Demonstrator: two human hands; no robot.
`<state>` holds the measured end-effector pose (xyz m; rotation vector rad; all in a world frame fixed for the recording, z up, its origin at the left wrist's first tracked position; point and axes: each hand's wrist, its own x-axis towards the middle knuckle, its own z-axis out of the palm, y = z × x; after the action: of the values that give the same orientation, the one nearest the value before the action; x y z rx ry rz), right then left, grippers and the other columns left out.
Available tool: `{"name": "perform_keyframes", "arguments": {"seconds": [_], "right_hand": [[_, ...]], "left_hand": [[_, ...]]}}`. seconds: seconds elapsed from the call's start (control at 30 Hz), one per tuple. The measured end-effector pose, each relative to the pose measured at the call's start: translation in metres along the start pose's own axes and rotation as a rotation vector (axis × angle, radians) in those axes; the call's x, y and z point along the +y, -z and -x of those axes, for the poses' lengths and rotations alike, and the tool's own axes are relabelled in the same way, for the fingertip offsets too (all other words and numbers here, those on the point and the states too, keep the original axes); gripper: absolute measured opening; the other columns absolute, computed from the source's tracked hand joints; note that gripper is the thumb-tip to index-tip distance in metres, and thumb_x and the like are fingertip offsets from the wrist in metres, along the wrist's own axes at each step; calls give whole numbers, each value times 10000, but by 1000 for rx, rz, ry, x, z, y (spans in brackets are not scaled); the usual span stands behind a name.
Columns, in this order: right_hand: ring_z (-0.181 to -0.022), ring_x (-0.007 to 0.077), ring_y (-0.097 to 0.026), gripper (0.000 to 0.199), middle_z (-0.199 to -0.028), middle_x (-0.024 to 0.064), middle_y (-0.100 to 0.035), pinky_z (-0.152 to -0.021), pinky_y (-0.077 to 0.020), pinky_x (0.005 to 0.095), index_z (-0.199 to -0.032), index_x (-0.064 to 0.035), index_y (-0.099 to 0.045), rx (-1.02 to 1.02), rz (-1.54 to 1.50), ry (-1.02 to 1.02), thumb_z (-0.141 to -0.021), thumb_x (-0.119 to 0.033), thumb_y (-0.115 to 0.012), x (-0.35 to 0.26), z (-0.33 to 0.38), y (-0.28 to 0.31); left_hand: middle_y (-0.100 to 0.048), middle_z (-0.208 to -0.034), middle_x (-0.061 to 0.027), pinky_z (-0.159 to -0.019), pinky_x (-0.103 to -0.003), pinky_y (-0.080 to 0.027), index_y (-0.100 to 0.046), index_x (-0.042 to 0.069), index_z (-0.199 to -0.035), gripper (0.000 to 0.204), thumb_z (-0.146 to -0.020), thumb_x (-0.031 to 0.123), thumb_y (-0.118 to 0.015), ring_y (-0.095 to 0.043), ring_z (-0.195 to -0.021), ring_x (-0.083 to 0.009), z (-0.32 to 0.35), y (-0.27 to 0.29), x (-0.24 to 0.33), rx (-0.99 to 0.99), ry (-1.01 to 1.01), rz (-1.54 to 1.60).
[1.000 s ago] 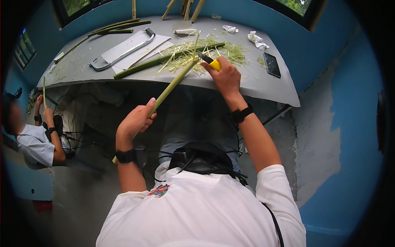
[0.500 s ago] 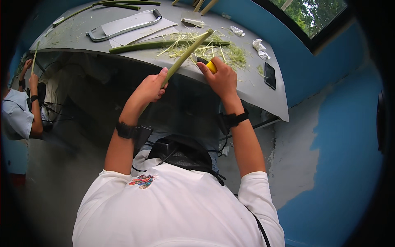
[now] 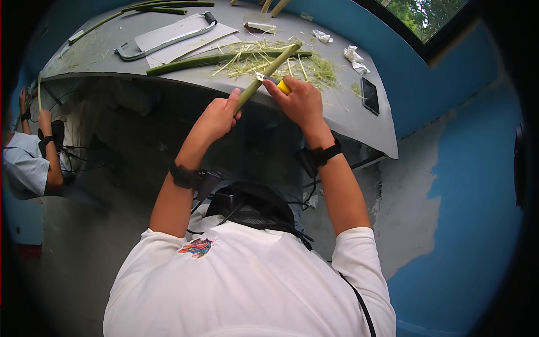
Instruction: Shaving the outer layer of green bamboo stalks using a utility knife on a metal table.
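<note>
My left hand (image 3: 218, 118) is closed around the lower part of a green bamboo stalk (image 3: 283, 58), thumb along its side. The stalk slants up and away to the right, its far end over the grey table (image 3: 331, 126). In my right hand (image 3: 303, 104) is a yellow-and-black knife (image 3: 284, 87), its working end against the stalk's side just beyond my left hand. A pale sliver shows at that spot. Behind the stalk lie a thicker green bamboo piece (image 3: 191, 64) and a heap of pale green shavings (image 3: 320, 74).
A hacksaw (image 3: 160, 41) rests on white sheets at the table's left. Several green stalks (image 3: 163, 10) lie farther back. Crumpled tissues (image 3: 355, 59) and a phone (image 3: 369, 95) sit at the right. Another person (image 3: 28, 160) holds a thin stick at far left.
The knife has come onto the stalk, where a pale sliver now shows. My left hand and the stalk have shifted slightly right; the other person's stick has moved left and down.
</note>
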<state>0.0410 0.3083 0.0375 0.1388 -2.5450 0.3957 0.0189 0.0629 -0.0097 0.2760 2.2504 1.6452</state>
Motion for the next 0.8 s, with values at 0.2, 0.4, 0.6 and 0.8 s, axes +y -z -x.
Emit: {"name": "perform_keyframes", "arguments": {"seconds": [0.2,0.4,0.6,0.8], "right_hand": [[-667,421,-726,731,-674,181,-696,-613,-561,519,-736,-69,-692,-2,3,-49,-993,-754,-687,5,-2,4],[-669,419,-729,732,-678,179,-701,-614,-564,525,-743,-73,-695,-3,13,-6,-999,-759,-675,6,-2,10],[-663,418,-727,724,-668,178,-696,-610,-566,523,-729,-79,-676,40,-3,7,-992,-752,-693,11,-2,7],[-665,422,-730,725,-663,184,-696,-606,-570,532,-733,-77,-677,62,2,-4,-994,-754,-690,17,-2,4]], "left_hand": [[-506,-645,9,-550,-297,-428,-594,61,-789,815,-1140,765,-381,-487,-563,-109,5,-3,-6,46,-17,-20],[-587,-664,-87,-644,-382,-509,-630,15,-798,862,-1152,747,-346,-602,-615,-212,3,-5,2,146,-103,-155],[-620,-671,-147,-728,-439,-542,-636,-5,-791,897,-1154,745,-304,-669,-668,-301,2,-14,5,222,-169,-256],[-573,-636,-100,-648,-402,-501,-602,15,-771,872,-1153,747,-321,-618,-613,-239,4,-13,3,175,-111,-218]]}}
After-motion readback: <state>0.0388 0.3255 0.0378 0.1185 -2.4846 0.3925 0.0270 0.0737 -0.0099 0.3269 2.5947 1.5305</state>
